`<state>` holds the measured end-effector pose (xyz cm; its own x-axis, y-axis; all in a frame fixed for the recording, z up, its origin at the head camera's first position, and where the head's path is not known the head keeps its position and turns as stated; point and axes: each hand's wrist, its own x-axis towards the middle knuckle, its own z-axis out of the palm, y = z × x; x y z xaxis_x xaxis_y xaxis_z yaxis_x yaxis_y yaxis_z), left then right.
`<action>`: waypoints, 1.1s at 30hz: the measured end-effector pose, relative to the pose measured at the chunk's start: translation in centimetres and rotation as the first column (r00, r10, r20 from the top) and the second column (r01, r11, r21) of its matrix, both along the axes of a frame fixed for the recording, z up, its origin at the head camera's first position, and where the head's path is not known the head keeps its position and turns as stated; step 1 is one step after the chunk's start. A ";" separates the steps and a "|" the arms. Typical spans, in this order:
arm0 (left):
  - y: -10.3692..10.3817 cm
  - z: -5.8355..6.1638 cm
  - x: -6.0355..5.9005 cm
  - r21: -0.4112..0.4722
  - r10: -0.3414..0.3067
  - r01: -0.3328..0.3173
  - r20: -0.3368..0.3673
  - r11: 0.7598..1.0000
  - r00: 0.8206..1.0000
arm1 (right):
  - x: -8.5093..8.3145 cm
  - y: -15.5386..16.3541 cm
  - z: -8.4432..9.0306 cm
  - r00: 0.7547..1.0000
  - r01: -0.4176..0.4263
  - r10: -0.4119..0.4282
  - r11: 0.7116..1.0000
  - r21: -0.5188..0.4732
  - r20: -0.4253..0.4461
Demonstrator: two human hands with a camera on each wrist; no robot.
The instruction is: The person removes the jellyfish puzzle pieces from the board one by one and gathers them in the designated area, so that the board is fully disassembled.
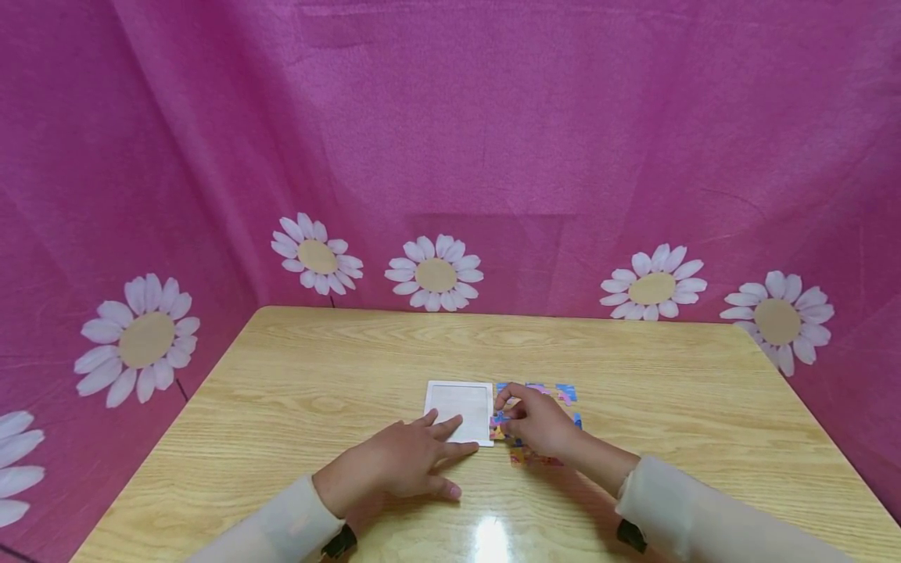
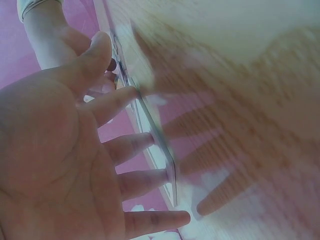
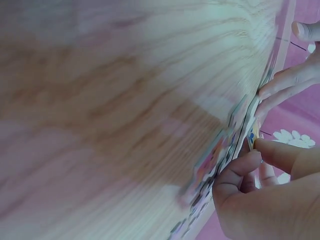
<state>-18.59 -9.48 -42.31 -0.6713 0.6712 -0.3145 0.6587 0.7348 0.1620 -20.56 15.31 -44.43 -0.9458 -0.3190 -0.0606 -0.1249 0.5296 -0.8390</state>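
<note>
A white square puzzle tray (image 1: 459, 408) lies flat in the middle of the wooden table (image 1: 338, 360). My left hand (image 1: 411, 461) rests flat beside it, straight fingers touching the tray's near edge (image 2: 155, 135). Colourful puzzle pieces (image 1: 556, 395) lie in a loose patch just right of the tray. My right hand (image 1: 533, 421) sits over that patch and pinches a puzzle piece (image 3: 252, 136) between thumb and curled fingers, close to the tray's right edge. The hand hides most of the pieces under it.
Pink cloth with white daisies (image 1: 435, 274) walls in the table at the back and both sides. Bare tabletop stretches to the left, to the right and behind the tray. Both wrist views are blurred.
</note>
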 end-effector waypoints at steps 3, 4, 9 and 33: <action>0.0 0.1 0.0 -0.003 0.003 -0.003 0.001 1.000 1.000 | 0.1 0.6 0.0 1.000 -0.007 0.007 1.000 -0.003 -0.009; 0.0 0.1 0.0 -0.004 0.004 -0.004 0.000 1.000 1.000 | 0.2 0.9 0.0 1.000 -0.013 0.012 1.000 -0.006 -0.009; 0.1 0.1 0.0 -0.005 0.016 -0.016 0.013 1.000 1.000 | 0.6 2.1 0.2 1.000 -0.027 0.026 0.999 -0.026 -0.006; 0.0 0.3 0.1 0.015 0.024 -0.025 0.040 1.000 0.999 | 3.5 8.4 0.1 1.000 -0.002 0.003 0.999 -0.032 0.011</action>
<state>-18.49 -9.45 -42.04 -0.6747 0.6598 -0.3309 0.6336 0.7477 0.1988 -17.10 23.75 -44.32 -0.9444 -0.3232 -0.0608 -0.1167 0.5022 -0.8568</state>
